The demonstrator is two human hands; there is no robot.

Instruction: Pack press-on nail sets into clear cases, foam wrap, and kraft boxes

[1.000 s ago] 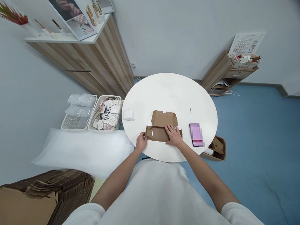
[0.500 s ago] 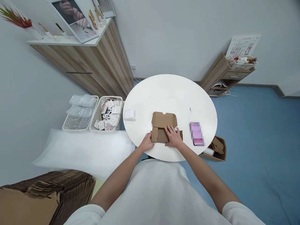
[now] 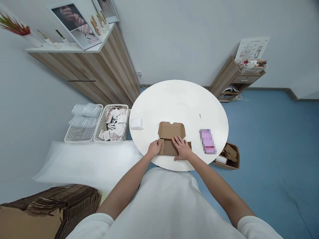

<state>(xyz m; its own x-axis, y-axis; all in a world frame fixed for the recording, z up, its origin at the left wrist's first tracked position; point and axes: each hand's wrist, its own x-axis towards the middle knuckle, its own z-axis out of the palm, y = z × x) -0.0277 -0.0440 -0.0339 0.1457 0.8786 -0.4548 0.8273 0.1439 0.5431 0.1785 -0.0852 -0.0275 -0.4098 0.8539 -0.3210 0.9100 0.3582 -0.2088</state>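
A brown cardboard box blank (image 3: 171, 130) lies partly folded near the front edge of the round white table (image 3: 179, 99). My left hand (image 3: 154, 149) presses the blank's left flap inward, fingers curled against it. Laid flat on the right part of the blank's near panel is my right hand (image 3: 183, 148), its fingers spread. The far panel with its side tabs stands open behind both hands.
A pink flat object (image 3: 207, 141) lies right of the box, a small white block (image 3: 136, 123) to its left. Two white baskets (image 3: 97, 123) with packets stand left of the table. Flat cartons (image 3: 50, 205) are stacked at lower left; an open cardboard box (image 3: 228, 156) sits on the floor.
My left hand has pushed the long left flap inward, so the blank is now narrower. My right hand has stayed pressed on the near panel.
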